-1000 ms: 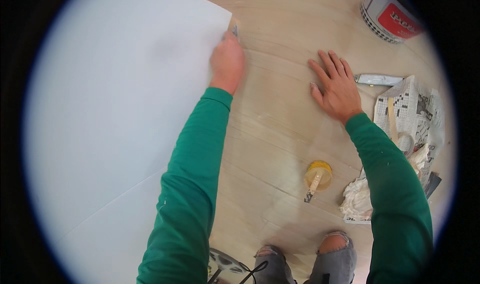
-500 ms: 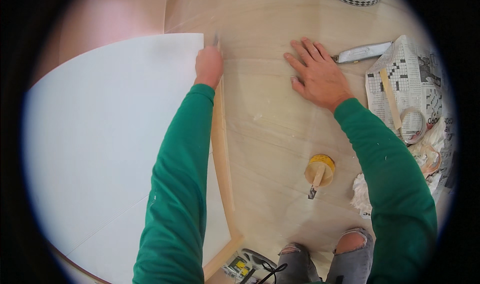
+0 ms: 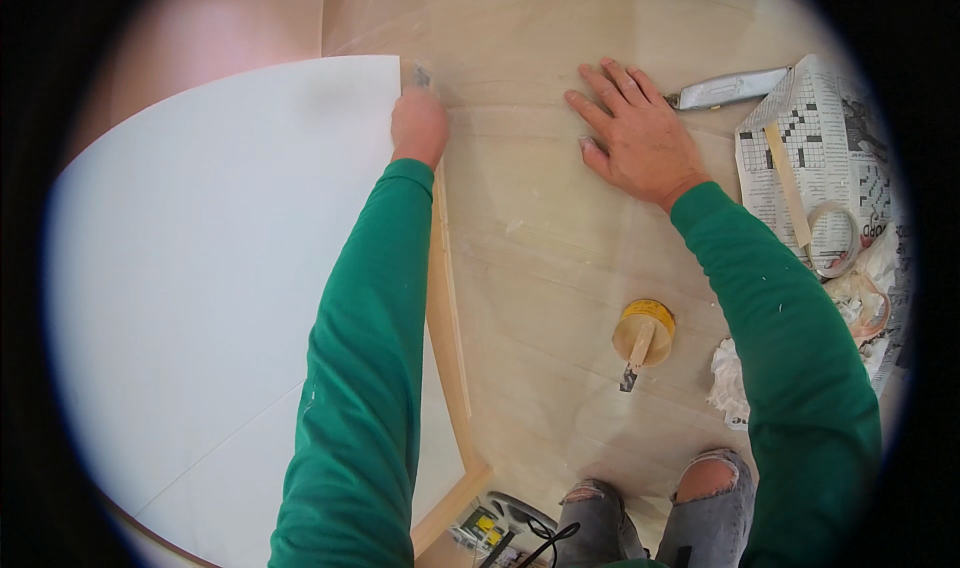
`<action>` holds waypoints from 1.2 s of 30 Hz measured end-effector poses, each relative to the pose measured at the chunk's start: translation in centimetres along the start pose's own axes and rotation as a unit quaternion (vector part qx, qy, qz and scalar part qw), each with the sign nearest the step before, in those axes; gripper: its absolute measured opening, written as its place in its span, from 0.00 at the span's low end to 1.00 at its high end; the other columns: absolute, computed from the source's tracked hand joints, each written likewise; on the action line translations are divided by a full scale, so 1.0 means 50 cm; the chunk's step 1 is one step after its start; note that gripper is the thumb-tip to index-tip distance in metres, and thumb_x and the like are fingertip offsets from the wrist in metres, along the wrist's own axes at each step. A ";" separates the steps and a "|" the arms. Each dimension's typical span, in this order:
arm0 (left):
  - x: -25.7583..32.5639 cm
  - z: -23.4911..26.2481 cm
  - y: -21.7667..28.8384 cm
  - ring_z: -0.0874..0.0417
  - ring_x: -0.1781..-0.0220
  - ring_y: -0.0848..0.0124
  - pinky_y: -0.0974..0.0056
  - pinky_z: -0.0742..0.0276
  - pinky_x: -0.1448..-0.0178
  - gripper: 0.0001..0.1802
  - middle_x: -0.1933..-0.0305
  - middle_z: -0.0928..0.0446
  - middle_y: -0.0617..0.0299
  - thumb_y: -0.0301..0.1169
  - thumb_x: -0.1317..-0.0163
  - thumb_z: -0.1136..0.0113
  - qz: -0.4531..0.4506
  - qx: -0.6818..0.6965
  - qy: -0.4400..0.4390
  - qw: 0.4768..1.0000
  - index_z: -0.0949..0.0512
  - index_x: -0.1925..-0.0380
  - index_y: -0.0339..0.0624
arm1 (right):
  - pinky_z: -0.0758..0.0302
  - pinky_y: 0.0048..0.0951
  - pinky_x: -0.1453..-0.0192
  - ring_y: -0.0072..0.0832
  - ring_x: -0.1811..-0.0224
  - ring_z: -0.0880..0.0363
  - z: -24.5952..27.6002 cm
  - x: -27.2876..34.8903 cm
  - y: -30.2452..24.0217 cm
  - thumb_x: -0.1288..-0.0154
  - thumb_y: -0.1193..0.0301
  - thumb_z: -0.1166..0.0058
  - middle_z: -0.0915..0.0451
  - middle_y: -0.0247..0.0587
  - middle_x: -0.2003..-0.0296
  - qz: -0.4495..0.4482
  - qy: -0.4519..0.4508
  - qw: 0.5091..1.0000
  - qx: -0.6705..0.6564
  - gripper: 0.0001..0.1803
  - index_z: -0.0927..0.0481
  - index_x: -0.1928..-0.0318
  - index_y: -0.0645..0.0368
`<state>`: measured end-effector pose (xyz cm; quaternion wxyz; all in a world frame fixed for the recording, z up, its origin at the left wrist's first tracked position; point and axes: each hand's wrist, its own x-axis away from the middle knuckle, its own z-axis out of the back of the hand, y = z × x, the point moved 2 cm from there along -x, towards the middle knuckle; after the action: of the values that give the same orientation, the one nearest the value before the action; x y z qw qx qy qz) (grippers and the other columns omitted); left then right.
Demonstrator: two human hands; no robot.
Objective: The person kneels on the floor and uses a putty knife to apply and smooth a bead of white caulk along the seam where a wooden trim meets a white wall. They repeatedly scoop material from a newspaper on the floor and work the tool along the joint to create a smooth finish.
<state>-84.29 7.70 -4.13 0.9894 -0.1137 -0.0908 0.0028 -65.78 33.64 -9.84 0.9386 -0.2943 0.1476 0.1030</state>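
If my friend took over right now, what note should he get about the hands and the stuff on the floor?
Left hand: closed on a small tool, pressed at the corner of the white board by the wooden strip.
Right hand: open, flat on the wood floor, holding nothing.
Nearby: utility knife, newspaper, tape roll, yellow tub with a stick.
How much of the edge is done cannot be told.

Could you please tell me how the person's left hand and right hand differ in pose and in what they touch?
The left hand is closed around a small tool at the corner of the white panel, while the right hand is open. The left hand's fingers are curled under; the right hand's fingers lie spread flat on the wooden floor. Both come from green sleeves.
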 end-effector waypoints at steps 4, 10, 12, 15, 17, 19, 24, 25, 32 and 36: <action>0.007 -0.009 -0.001 0.13 0.43 0.40 0.46 0.16 0.38 0.14 0.45 0.16 0.34 0.30 0.28 0.45 0.010 -0.030 0.000 1.000 0.23 0.49 0.29 | 0.42 0.48 0.17 0.46 0.22 0.38 0.000 0.001 -0.002 0.33 0.61 0.43 0.30 0.45 0.28 0.002 -0.003 1.000 0.007 0.27 0.22 0.35 0.55; 0.017 -0.017 0.004 0.14 0.42 0.41 0.47 0.16 0.39 0.15 0.46 0.16 0.34 0.31 0.27 0.44 0.037 -0.018 0.003 0.999 0.25 0.49 0.29 | 0.41 0.48 0.18 0.47 0.23 0.37 -0.003 0.001 0.001 0.33 0.61 0.43 0.29 0.45 0.29 0.004 0.004 1.000 0.010 0.27 0.22 0.36 0.55; 0.026 -0.020 0.006 0.13 0.42 0.41 0.47 0.16 0.39 0.15 0.46 0.16 0.34 0.31 0.28 0.44 0.031 -0.015 0.013 0.999 0.25 0.49 0.28 | 0.40 0.48 0.18 0.46 0.23 0.36 -0.004 0.003 0.002 0.32 0.60 0.43 0.29 0.45 0.29 0.007 0.007 1.000 0.011 0.26 0.22 0.36 0.55; 0.034 -0.028 0.006 0.13 0.42 0.41 0.47 0.16 0.40 0.15 0.46 0.16 0.33 0.30 0.28 0.45 -0.007 -0.041 0.011 0.999 0.26 0.49 0.28 | 0.40 0.48 0.18 0.46 0.23 0.36 -0.004 0.006 0.002 0.32 0.60 0.43 0.28 0.45 0.29 0.008 0.007 1.000 0.018 0.26 0.21 0.36 0.55; 0.029 -0.032 -0.002 0.13 0.43 0.41 0.46 0.15 0.40 0.15 0.46 0.16 0.33 0.30 0.28 0.45 -0.050 -0.085 0.005 0.995 0.26 0.49 0.28 | 0.41 0.48 0.17 0.45 0.23 0.36 -0.004 0.005 0.001 0.32 0.60 0.43 0.28 0.44 0.29 0.009 0.008 1.000 0.020 0.26 0.21 0.36 0.55; 0.013 -0.043 -0.023 0.13 0.42 0.41 0.46 0.16 0.39 0.15 0.46 0.16 0.33 0.31 0.27 0.45 -0.018 -0.058 0.014 0.998 0.26 0.49 0.29 | 0.41 0.47 0.17 0.45 0.23 0.36 -0.011 0.006 -0.001 0.31 0.60 0.43 0.28 0.44 0.29 0.012 0.014 1.000 0.017 0.26 0.21 0.36 0.55; 0.023 -0.048 -0.019 0.13 0.42 0.41 0.46 0.16 0.39 0.14 0.46 0.16 0.33 0.30 0.27 0.46 0.025 -0.032 0.015 0.999 0.26 0.50 0.30 | 0.41 0.47 0.17 0.44 0.23 0.36 -0.017 0.009 0.005 0.31 0.59 0.44 0.28 0.43 0.29 0.008 0.024 1.000 0.013 0.26 0.21 0.36 0.55; 0.030 -0.049 -0.022 0.13 0.42 0.41 0.46 0.16 0.38 0.14 0.46 0.16 0.32 0.30 0.27 0.46 0.017 -0.035 0.014 0.999 0.26 0.49 0.29 | 0.41 0.46 0.17 0.44 0.23 0.36 -0.017 0.009 0.005 0.31 0.60 0.44 0.28 0.43 0.29 0.009 0.028 0.999 0.013 0.26 0.20 0.36 0.55; 0.068 -0.048 -0.032 0.14 0.42 0.40 0.46 0.16 0.38 0.15 0.45 0.16 0.32 0.30 0.26 0.47 0.048 -0.038 0.003 0.998 0.27 0.47 0.29 | 0.40 0.46 0.18 0.44 0.24 0.35 -0.015 0.010 0.005 0.31 0.60 0.43 0.27 0.43 0.30 0.018 0.046 0.999 0.020 0.24 0.20 0.38 0.55; 0.079 -0.048 -0.035 0.14 0.40 0.40 0.46 0.17 0.36 0.16 0.44 0.17 0.33 0.30 0.25 0.49 0.070 -0.030 -0.004 0.997 0.27 0.45 0.30 | 0.40 0.46 0.18 0.43 0.23 0.35 -0.015 0.011 0.003 0.30 0.60 0.44 0.27 0.43 0.30 0.014 0.038 0.999 0.023 0.25 0.20 0.37 0.54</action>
<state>-80.00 5.58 -5.35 0.9826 -0.1491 -0.0863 0.0696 -65.48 33.35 -10.70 0.9374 -0.2739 0.1896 0.1019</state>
